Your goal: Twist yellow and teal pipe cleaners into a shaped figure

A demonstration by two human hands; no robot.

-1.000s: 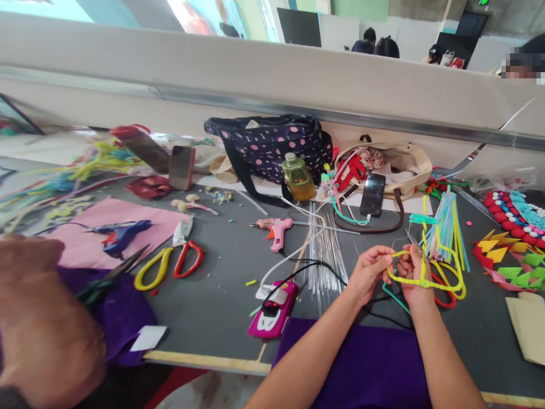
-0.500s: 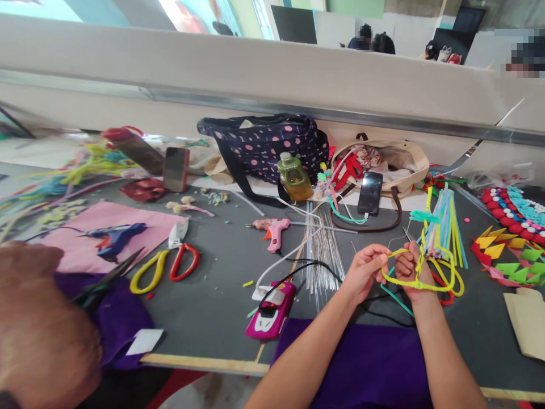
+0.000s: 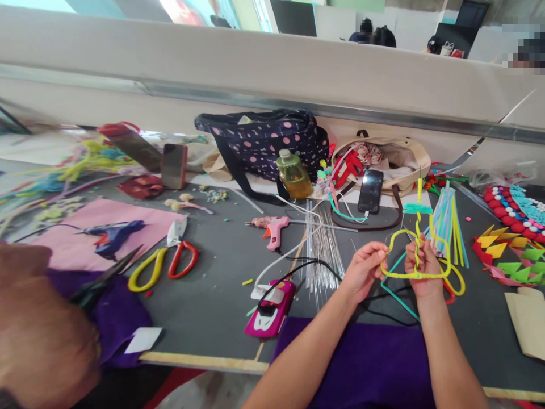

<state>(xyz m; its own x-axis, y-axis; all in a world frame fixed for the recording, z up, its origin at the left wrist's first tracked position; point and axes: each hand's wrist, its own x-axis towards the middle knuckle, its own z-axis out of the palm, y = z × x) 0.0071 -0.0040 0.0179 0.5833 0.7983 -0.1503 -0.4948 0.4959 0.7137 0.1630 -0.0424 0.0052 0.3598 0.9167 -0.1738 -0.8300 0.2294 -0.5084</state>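
Both my hands hold a yellow pipe cleaner (image 3: 400, 234) bent into a looped frame just above the grey table (image 3: 221, 272). My left hand (image 3: 361, 270) pinches the loop's left side with closed fingers. My right hand (image 3: 421, 268) is closed round the frame's middle stem, which rises to a teal twist (image 3: 417, 208). More pipe cleaner loops in yellow, red and teal lie under my right hand. A bundle of pastel sticks (image 3: 447, 224) lies just right of it.
Thin wires (image 3: 323, 250), a pink glue gun (image 3: 276, 230), a pink car-shaped object (image 3: 272, 309) with a black cable, scissors (image 3: 164, 264), phones, bags and a bottle (image 3: 293, 176) litter the table. Purple felt (image 3: 366, 363) lies under my arms. Another person's head (image 3: 38, 341) is at lower left.
The yellow loop has been lifted and stood more upright, its top now arching higher. My right hand has shifted slightly right and up along the stem.
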